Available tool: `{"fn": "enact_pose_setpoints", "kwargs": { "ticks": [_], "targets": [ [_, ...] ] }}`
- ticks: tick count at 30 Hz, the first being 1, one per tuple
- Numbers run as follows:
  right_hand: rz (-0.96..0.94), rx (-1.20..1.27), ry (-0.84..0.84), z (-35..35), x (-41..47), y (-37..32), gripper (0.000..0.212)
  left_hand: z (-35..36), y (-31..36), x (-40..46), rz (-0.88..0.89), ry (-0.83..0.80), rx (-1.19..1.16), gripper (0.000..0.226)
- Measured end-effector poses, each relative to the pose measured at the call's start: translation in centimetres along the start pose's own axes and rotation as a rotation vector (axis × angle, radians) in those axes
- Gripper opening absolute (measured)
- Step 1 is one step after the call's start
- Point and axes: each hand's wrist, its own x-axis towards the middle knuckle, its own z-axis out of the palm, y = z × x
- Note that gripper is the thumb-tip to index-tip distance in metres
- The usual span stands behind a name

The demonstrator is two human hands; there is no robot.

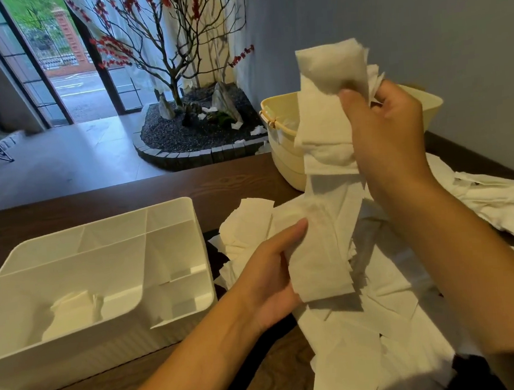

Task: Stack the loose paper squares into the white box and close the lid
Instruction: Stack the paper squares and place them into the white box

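Paper strip upright between hands.

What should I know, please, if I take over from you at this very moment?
Right hand grips the top of a bunch of paper squares, raised above the table. Left hand holds its lower end. White box sits open on the left; a few squares already lie in its big compartment. Loose pile remains on the table. Left: stack the rest, close the lid.
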Motion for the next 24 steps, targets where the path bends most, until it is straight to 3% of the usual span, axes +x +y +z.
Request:
{"fn": "enact_pose_setpoints", "kwargs": {
  "ticks": [3,8,12,18,21,24],
  "targets": [
    [0.023,0.031,0.065,0.0,0.7,-0.9,0.014,0.2,0.0,-0.2,0.001,-0.011,-0.057,0.035],
    [0.039,0.001,-0.029,0.8,0.1,-1.8,0.013,0.1,-0.1,-0.3,0.027,-0.059,-0.143,0.056],
    [0.044,0.019,-0.074,1.1,-0.2,-3.2,0.015,0.3,-0.2,-0.5,0.068,-0.021,-0.174,0.042],
    [0.024,0.085,-0.048,0.8,-0.1,-5.3,0.016,-0.7,0.4,-0.8,0.150,0.114,-0.203,0.043],
    [-0.014,0.089,-0.062,1.2,-0.7,-6.3,0.015,-0.3,0.6,-1.8,0.150,0.206,-0.092,0.021],
    [0.032,0.165,-0.116,1.3,-1.6,-7.4,0.016,0.3,1.0,-3.4,0.206,0.360,0.126,0.017]
  ]
}}
